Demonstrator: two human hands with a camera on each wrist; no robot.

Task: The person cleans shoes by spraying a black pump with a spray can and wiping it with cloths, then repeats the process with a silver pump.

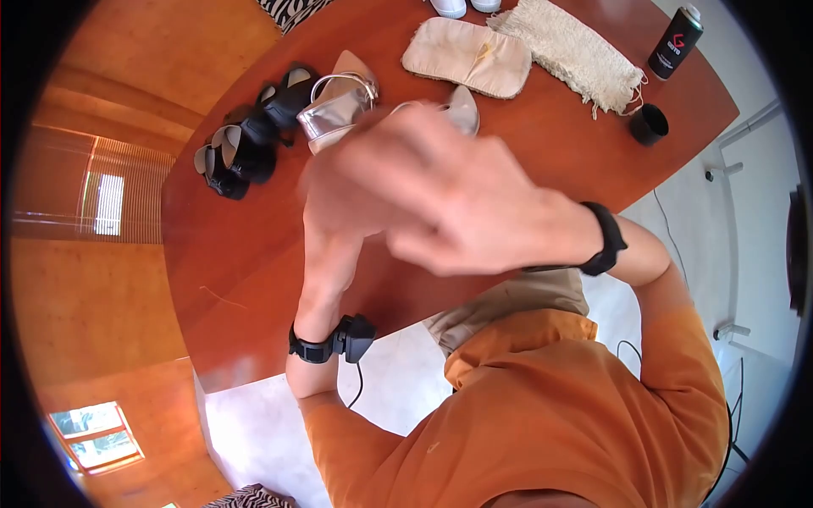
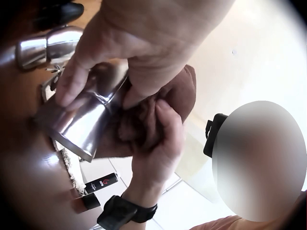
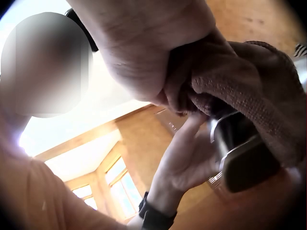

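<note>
My left hand (image 2: 139,48) grips a shiny silver shoe (image 2: 79,127), fingers on its outside. A brown cloth (image 2: 184,93) is bunched in my right hand (image 2: 160,139), right against the shoe's opening. From the right wrist side, the cloth (image 3: 268,96) hangs from my right hand (image 3: 148,52) over the shoe's dark end (image 3: 252,165), and my left hand (image 3: 184,160) holds the shoe from below. In the head view my blurred right hand (image 1: 474,195) covers the held shoe and most of my left hand (image 1: 334,203).
On the reddish table (image 1: 246,288) stand black shoes (image 1: 241,152), a silver shoe with a strap (image 1: 339,102), a cream pouch (image 1: 466,57), a fringed cream cloth (image 1: 567,51), a black spray can (image 1: 676,42) and its black cap (image 1: 649,125). White shoes (image 1: 449,7) show at the far edge.
</note>
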